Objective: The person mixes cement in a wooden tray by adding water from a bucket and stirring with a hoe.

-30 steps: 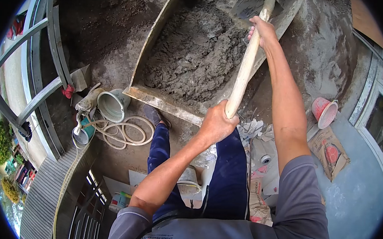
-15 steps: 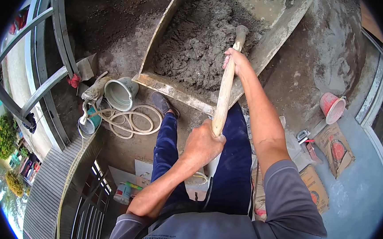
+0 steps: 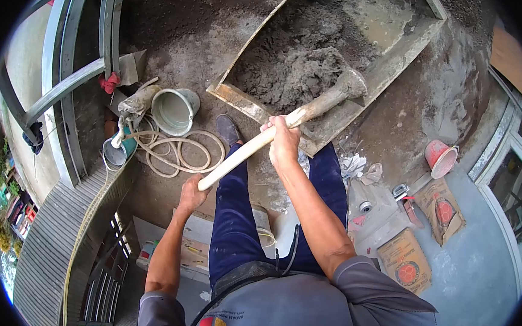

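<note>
L hand clamped on butt of hoe, R hand clamped farther up handle. Hoe head at wet mortar (blade hidden), nr. R edge of mixing trough.

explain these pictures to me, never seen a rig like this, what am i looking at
There is no machine: a person works bare-handed, seen from one camera worn on the head, looking forward and down. The left-hand grip closes round the near end of a long pale wooden handle; the right-hand grip holds it farther up. Its grey-smeared far end reaches to wet grey mix in a cement-stained, straight-sided trough. On the ground: a pale green bucket and a small red bucket.
</note>
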### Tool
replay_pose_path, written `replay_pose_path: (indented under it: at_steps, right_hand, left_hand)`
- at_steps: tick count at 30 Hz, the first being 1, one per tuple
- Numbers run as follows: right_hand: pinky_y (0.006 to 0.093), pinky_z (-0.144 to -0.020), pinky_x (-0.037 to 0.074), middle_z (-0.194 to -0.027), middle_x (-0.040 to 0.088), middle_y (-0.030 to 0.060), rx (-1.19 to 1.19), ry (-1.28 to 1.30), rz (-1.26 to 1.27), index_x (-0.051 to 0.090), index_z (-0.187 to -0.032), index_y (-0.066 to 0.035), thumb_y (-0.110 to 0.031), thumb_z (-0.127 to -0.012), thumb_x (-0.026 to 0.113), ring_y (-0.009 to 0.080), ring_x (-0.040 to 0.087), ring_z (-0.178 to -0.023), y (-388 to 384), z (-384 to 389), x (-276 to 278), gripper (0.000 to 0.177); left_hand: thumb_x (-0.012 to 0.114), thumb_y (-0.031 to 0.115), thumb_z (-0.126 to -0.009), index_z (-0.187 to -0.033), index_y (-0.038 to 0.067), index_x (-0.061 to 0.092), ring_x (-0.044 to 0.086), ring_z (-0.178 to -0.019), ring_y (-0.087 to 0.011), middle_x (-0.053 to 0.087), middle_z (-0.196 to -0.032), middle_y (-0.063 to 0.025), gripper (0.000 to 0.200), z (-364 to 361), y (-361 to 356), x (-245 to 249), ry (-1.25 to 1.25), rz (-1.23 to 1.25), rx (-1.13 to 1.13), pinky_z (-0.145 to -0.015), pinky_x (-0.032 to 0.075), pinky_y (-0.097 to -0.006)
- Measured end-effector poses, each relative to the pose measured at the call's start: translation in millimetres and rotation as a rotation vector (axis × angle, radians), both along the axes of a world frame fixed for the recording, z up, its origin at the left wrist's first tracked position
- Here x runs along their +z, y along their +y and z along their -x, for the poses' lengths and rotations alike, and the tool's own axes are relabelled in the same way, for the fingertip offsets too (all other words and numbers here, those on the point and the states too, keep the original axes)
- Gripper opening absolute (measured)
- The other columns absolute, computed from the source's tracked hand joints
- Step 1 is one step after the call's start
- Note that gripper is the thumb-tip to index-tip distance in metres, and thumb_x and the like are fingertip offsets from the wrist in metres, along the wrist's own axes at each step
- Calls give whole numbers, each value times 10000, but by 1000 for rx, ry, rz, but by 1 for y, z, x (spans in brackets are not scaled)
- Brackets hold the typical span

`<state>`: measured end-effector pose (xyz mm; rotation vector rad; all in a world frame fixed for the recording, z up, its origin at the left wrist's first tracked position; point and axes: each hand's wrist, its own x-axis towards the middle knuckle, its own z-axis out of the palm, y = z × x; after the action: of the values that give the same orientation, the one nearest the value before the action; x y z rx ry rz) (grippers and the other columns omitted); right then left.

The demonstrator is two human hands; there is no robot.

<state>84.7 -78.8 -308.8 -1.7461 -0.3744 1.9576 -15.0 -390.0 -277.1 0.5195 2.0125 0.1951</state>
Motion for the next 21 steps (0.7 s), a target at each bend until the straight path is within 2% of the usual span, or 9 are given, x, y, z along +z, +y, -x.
replay_pose_path:
  at_steps: [3, 5, 8, 9, 11, 13, 14, 16, 21]
  right_hand:
    - [379, -668, 556, -790, 586, 93, 63, 7, 2, 536, -956, -9, -17, -903, 634, 226, 631, -652, -6, 10, 53, 112]
    - [382, -678, 569, -794, 581, 90, 164, 37, -6, 536, -965, -20, -49, -922, 626, 219, 627, -652, -6, 4, 80, 103]
    - [403, -633, 568, -739, 533, 56, 215, 69, 122, 538, -965, -32, -108, -932, 646, 206, 583, -612, 7, 6, 121, 136]
    - [407, -623, 567, -738, 533, 56, 223, 71, 193, 539, -962, -35, -118, -930, 654, 205, 584, -611, 13, 5, 118, 146]
    - [414, -604, 563, -737, 534, 56, 236, 86, 334, 540, -956, -40, -139, -928, 668, 205, 585, -610, 33, 12, 90, 165]
    - [416, -536, 533, -725, 529, 59, 254, 37, 299, 546, -944, -65, -175, -922, 682, 207, 563, -574, 71, 20, 2, 176]
    - [418, -471, 522, -689, 515, 79, 233, -51, 272, 537, -896, -14, -176, -897, 679, 225, 552, -509, 96, 26, -51, 216]
    - [434, -463, 503, -669, 512, 81, 267, -88, 277, 544, -903, -19, -159, -863, 700, 230, 537, -495, 155, 30, -121, 213]
    - [440, -445, 516, -649, 517, 85, 276, -72, 203, 567, -908, 8, -130, -842, 687, 231, 541, -474, 227, -7, -151, 195]
  left_hand:
    - [805, 192, -821, -930, 18, 611, 652, -927, -440, 674, -948, -232, 282, 3, -16, 22, 13, -53, -60, -807, 512, -508]
    - [813, 206, -821, -922, 15, 610, 647, -913, -437, 662, -935, -232, 296, 5, -22, 74, 16, -156, -161, -803, 511, -512]
    - [776, 245, -862, -916, 27, 629, 696, -829, -448, 700, -829, -240, 268, 1, -1, 188, -190, -12, -98, -765, 555, -507]
    - [776, 269, -873, -928, 33, 636, 713, -795, -441, 708, -806, -244, 280, -2, 19, 219, -247, 75, -48, -740, 568, -502]
    - [787, 312, -878, -964, 38, 651, 727, -736, -434, 709, -769, -253, 317, -9, 57, 234, -194, 83, -86, -702, 579, -499]
    - [761, 264, -861, -962, -5, 654, 712, -755, -461, 700, -787, -286, 307, -12, 132, 192, -150, 115, -16, -733, 578, -516]
    - [744, 242, -855, -951, -23, 652, 709, -780, -471, 698, -805, -299, 296, -13, 174, 160, -129, 133, -1, -746, 577, -521]
    - [691, 163, -815, -990, -41, 676, 698, -870, -485, 692, -859, -324, 269, -22, 236, 102, -124, 55, 34, -796, 557, -523]
    - [698, 166, -817, -1005, -44, 680, 706, -881, -467, 702, -867, -315, 282, -62, 314, 79, -134, 21, 19, -809, 564, -506]
